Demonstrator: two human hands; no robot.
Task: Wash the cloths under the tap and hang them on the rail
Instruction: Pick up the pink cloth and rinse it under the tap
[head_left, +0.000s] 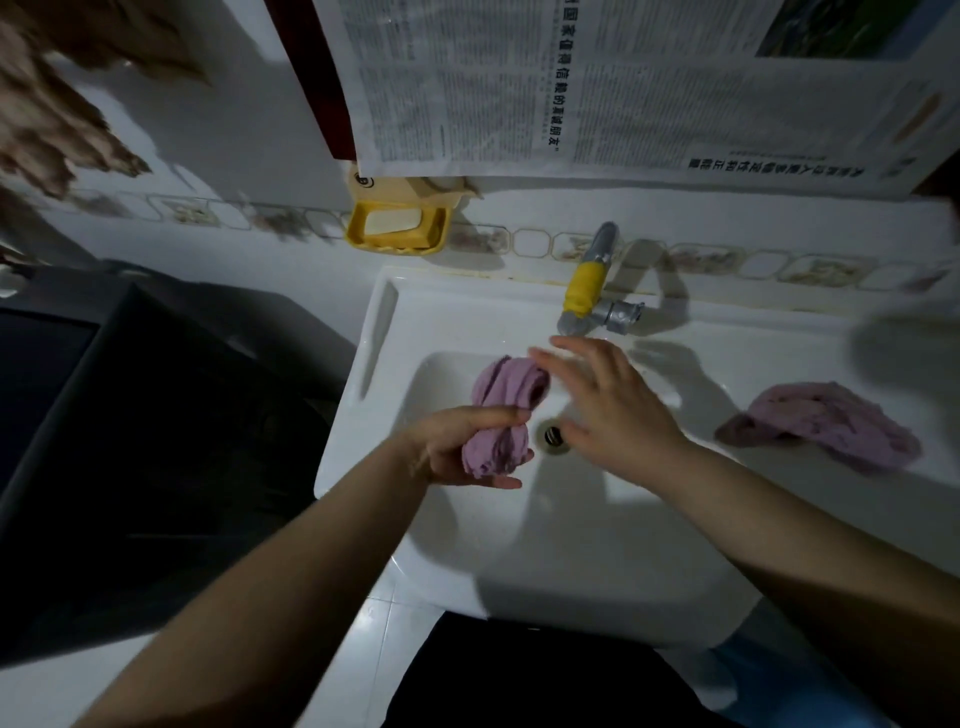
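Observation:
My left hand (457, 441) is shut on a bunched purple cloth (506, 397), holding it over the bowl of the white sink (467, 561). The cloth's upper end sticks out toward the tap (589, 291), a grey spout wrapped in yellow tape. My right hand (608, 400) hovers open just right of that cloth, fingers spread below the spout and above the drain (555, 435). A second purple cloth (826, 423) lies crumpled on the sink's right ledge. I see no water stream, and no rail is in view.
A yellow soap dish (397, 228) with a pale bar hangs on the tiled wall behind the sink. Newspaper sheets (597, 88) cover the wall above. A dark appliance (130, 426) stands left of the sink. Brown fabric (52, 114) hangs at the upper left.

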